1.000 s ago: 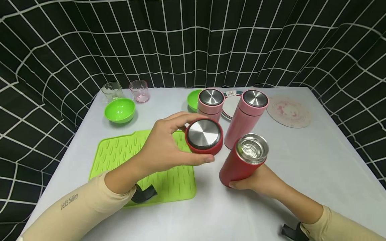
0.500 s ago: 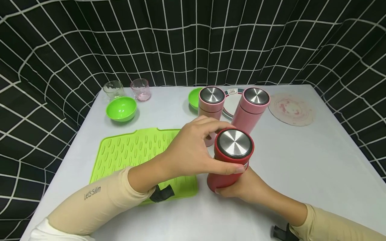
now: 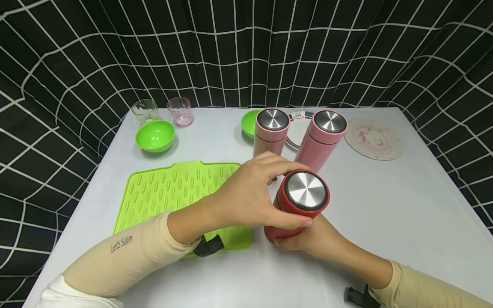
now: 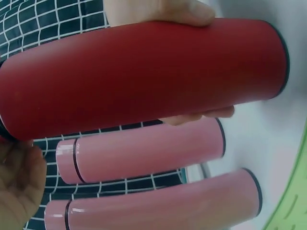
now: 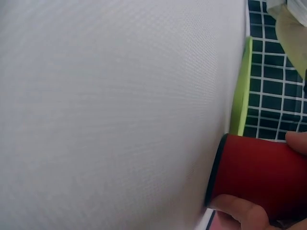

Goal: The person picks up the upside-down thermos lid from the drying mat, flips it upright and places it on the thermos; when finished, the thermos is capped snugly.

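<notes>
My left hand point(image 3: 265, 192) grips the red lid point(image 3: 307, 191) with its steel top, thumb on the near side and fingers on the far side. The lid sits on the mouth of a red thermos flask point(image 4: 144, 79). Lower down, my right hand point(image 3: 312, 241) is wrapped round the flask's body, its fingers point(image 5: 240, 211) showing near the dark base in the right wrist view. Just behind the hands stand two pink thermos flasks, one on the left point(image 3: 271, 134) and one on the right point(image 3: 319, 143), both capped with steel-topped lids.
A green ridged mat point(image 3: 165, 188) lies under the left forearm. Farther back are a green bowl point(image 3: 155, 136), a clear glass point(image 3: 145, 111), a pink glass point(image 3: 180, 112), another green bowl point(image 3: 248, 122), a rimmed plate point(image 3: 298, 130) and a pinkish round disc point(image 3: 373, 138). Black gridded cloth point(image 3: 231, 51) surrounds the table.
The left hand has brought the lid rightward onto the flask's open mouth, covering its strainer. The right hand has shifted slightly left with the flask. Over the last half second, the lid tilts slightly rightward.
</notes>
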`<state>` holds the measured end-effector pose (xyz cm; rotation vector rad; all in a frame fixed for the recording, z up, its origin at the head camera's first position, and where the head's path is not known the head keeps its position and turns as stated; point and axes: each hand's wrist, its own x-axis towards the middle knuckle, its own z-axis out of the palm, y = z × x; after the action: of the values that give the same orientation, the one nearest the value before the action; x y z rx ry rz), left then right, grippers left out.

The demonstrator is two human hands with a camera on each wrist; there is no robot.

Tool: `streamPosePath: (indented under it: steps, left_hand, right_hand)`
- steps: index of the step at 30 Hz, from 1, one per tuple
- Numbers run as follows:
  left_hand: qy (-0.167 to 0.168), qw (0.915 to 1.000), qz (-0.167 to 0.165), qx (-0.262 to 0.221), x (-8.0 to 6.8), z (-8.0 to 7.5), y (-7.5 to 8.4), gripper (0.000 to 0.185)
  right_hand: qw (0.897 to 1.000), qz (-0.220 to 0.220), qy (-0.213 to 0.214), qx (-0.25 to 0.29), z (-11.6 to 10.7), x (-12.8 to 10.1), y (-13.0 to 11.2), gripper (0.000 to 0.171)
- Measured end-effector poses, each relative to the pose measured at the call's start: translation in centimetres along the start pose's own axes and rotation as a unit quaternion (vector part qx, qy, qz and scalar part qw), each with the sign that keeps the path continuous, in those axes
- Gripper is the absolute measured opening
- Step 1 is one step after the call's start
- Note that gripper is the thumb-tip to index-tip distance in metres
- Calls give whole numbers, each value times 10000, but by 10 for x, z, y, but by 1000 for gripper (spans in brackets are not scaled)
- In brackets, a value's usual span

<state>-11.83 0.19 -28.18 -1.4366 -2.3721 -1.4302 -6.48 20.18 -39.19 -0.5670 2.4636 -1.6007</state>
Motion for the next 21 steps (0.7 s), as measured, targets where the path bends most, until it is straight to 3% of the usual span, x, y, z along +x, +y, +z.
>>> streamPosePath:
  steps: [6, 13, 15, 18, 21]
  left_hand:
    - [-448, 9963, -265, -687, -3, 0, -4, 72]
    - [-123, 9965, -74, -819, -1, 8, -7, 73]
    - [-149, 9949, 76, -991, 0, 8, -10, 70]
    - [-319, 9918, 119, -1232, 0, 9, -12, 80]
    - [-206, 9932, 79, -1140, 0, 12, -13, 84]
  right_hand:
    - [9974, -517, -268, 434, 0, 3, 3, 51]
    - [9985, -429, -238, 262, 0, 3, 3, 50]
    - [9975, -534, -254, 397, 0, 4, 4, 50]
    - [9945, -839, -393, 485, 0, 5, 5, 45]
    - [9960, -726, -394, 350, 0, 5, 5, 46]
